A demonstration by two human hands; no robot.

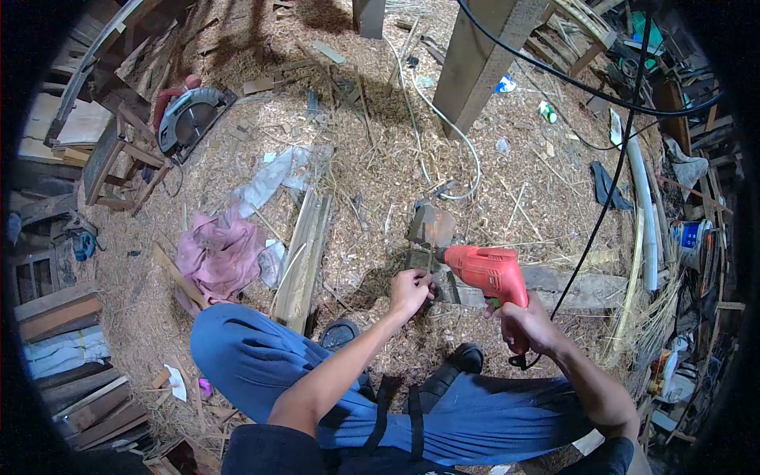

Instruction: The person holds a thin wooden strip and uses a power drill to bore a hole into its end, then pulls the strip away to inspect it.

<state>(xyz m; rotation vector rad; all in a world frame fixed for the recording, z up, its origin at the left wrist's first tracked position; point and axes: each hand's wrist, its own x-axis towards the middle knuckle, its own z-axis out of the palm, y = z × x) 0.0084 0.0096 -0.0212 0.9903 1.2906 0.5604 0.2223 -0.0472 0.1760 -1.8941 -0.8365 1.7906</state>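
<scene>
My right hand (529, 323) is wrapped round the handle of a red power drill (484, 267), which lies nearly level and points left. A black cord runs from the bottom of its handle. The drill's front end is close to a dark block (418, 260) on the ground. Just below that block, my left hand (412, 293) has its fingers curled in, and what they grip is hidden. A wider, rust-brown piece (432, 226) sits behind the block. To the right, a grey wooden board (546, 286) lies on the shavings.
Wood shavings cover the ground. A circular saw (190, 123) stands at upper left, and a pink cloth (220, 255) lies left of some long planks (302, 261). A wooden post (481, 71) rises ahead. Black cables (625, 150) hang at right; stacked wood (71, 317) lines the left.
</scene>
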